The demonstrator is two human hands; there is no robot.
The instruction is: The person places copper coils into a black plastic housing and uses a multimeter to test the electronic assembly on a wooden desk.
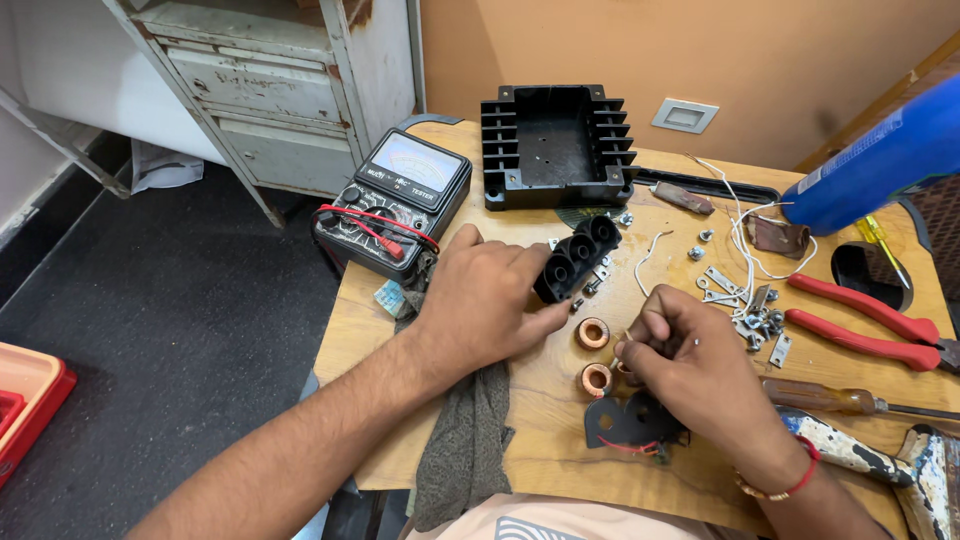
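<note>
- The left hand (490, 300) rested flat, fingers loose, fingertips against the black plastic three-socket holder (577, 258).
- The right hand (685, 365) pinched something small at its fingertips; I could not tell what.
- Two copper wire-wound ring coils (593, 333) lay just left of those fingers and risked rolling away if nudged.
- The holder's long axis ran diagonally, pointing away toward the black finned plastic housing (555, 145).
</note>
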